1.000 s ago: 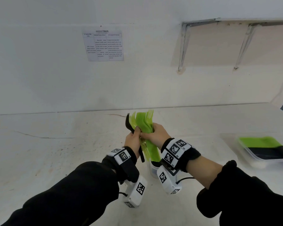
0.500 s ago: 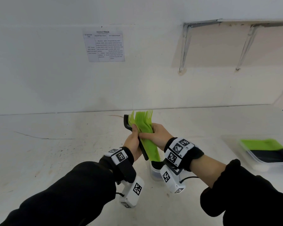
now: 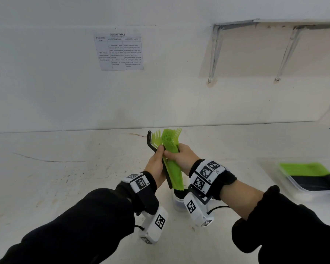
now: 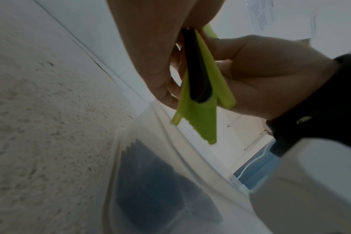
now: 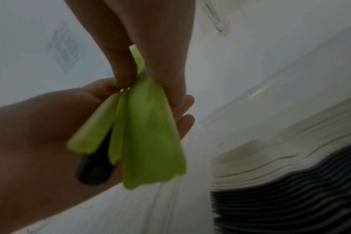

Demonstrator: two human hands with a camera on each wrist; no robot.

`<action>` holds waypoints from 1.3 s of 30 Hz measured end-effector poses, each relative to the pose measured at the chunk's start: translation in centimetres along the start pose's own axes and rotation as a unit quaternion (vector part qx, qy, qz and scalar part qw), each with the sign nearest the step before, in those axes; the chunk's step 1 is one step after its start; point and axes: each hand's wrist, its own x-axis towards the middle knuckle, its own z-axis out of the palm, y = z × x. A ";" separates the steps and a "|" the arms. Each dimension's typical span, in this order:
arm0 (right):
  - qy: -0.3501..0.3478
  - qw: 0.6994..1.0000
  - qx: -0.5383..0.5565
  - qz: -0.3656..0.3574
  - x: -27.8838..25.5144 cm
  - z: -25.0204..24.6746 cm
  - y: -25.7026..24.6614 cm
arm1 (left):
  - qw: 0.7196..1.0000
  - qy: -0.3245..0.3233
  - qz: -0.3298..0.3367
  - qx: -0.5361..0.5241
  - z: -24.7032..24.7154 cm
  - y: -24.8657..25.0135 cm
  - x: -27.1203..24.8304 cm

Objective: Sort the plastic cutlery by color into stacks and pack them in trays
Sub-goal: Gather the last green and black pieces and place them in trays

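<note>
From above, both hands hold a fan of forks upright over the table [image 3: 65, 187]: the left hand [image 3: 156, 166] pinches the black forks [image 3: 151, 143], the right hand [image 3: 183, 157] curls round the green forks [image 3: 170, 141]. A tray [image 3: 286, 180] with green and black stacks sits well off to the right

The left wrist view shows black handles sandwiched between green ones

The right wrist view shows thumb and fingers squeezing the green bundle. I'd say the colours are being split; next, pull the bundles apart cleanly
</note>
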 end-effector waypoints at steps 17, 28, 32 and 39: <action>-0.044 0.993 0.060 0.094 -0.7 0.7 -1.9 | 0.986 0.034 0.054 0.154 0.5 0.0 -0.2; -0.024 0.982 0.168 0.076 -1.3 0.0 -2.5 | 0.984 0.035 0.071 0.159 0.4 0.8 0.0; -0.030 0.990 0.122 0.069 -1.5 -0.1 -2.4 | 0.975 0.039 0.082 0.203 0.4 0.7 -0.4; -0.018 0.998 0.023 0.063 -2.1 0.7 -2.7 | 0.977 0.030 0.092 0.191 0.7 0.6 -1.1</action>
